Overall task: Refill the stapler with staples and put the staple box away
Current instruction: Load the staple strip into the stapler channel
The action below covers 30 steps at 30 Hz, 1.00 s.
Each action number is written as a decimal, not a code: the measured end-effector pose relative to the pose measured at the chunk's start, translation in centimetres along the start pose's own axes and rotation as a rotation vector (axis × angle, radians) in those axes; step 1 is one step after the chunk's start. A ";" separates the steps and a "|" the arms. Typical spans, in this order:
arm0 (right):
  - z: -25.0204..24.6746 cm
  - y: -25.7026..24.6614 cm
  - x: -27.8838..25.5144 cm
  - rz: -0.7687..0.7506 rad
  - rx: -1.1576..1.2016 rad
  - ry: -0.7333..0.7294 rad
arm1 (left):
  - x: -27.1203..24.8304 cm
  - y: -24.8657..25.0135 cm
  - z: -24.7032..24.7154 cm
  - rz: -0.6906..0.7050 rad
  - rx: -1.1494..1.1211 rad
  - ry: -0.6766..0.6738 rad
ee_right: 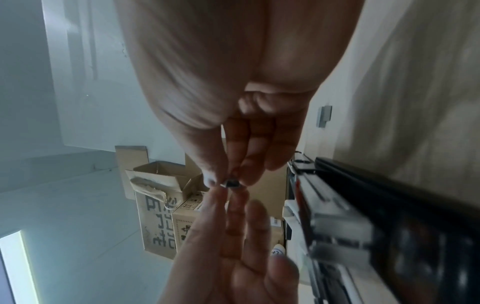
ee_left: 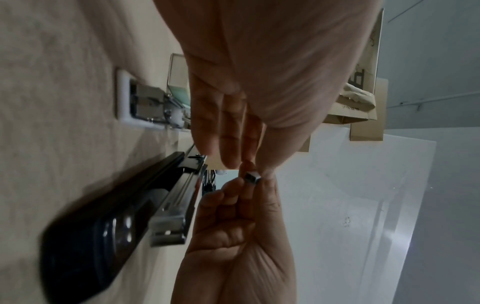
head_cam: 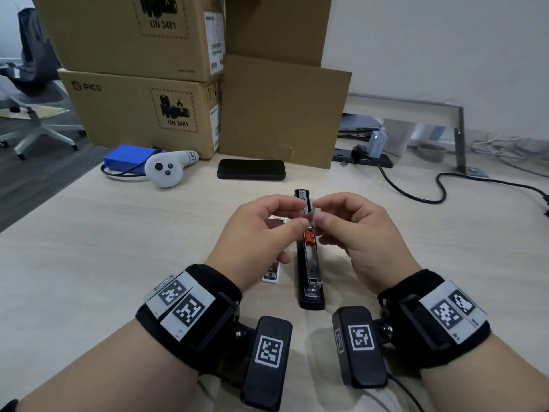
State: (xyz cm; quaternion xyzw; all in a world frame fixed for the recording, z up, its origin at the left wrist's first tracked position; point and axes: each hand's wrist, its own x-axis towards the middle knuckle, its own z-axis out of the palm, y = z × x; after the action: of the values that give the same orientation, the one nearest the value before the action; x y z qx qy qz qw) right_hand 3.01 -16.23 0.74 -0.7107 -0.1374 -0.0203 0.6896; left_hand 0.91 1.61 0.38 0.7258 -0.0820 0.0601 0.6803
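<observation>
Grip: both hands meet above the open stapler, pinching one short strip of staples [head_cam: 314, 215] between them.
Left hand: the left hand [head_cam: 261, 233] has thumb and forefinger pressed together on the strip's left end; the other fingers curl loosely under.
Right hand: the right hand [head_cam: 353, 233] nips the strip's right end with thumb and forefinger tips, the remaining fingers folded in toward the palm.
Strip: small, silvery, held level and clear of the table; the left wrist view shows its square end [ee_left: 252, 177] between the fingertips.
Stapler: the stapler [head_cam: 309, 263] lies flat on the table directly under the hands, opened out full length, running away from the person; its metal channel faces up with an orange piece showing partway along.
Staple box: the staple box [head_cam: 271, 273] is white, lying open on the table just left of the stapler, mostly hidden beneath the left hand; metal staples show inside it.
Table: a pale wood-grain table [head_cam: 118, 248] carries everything.
Beyond: a black phone [head_cam: 251, 169] lies flat past the stapler; to its left a white controller [head_cam: 166, 169] rests against a blue pack [head_cam: 127, 157].
Back: stacked cardboard boxes [head_cam: 142, 108] stand at the far edge; a black cable [head_cam: 439, 188] snakes across the right side.
</observation>
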 end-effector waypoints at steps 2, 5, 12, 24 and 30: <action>0.3 -0.1 -0.1 -0.011 0.038 -0.008 | 0.0 0.0 0.1 -0.003 -0.025 -0.050; 0.3 -0.2 -0.1 -0.023 0.061 0.003 | 0.0 -0.2 0.2 0.018 -0.016 -0.052; 0.3 -0.1 -0.1 0.000 0.062 0.012 | 0.0 -0.5 0.0 0.032 0.022 -0.059; 0.3 -0.2 -0.2 -0.008 -0.065 0.037 | 0.1 -0.6 0.1 -0.001 0.011 -0.065; 0.2 -0.2 -0.1 -0.024 -0.100 0.050 | 0.1 -0.6 0.1 -0.039 -0.067 -0.010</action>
State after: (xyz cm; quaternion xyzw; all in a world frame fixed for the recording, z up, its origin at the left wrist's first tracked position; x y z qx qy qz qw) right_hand 2.85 -16.03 0.88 -0.7420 -0.1273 -0.0532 0.6560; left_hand 1.18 1.59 -0.22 0.7043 -0.0735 0.0404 0.7049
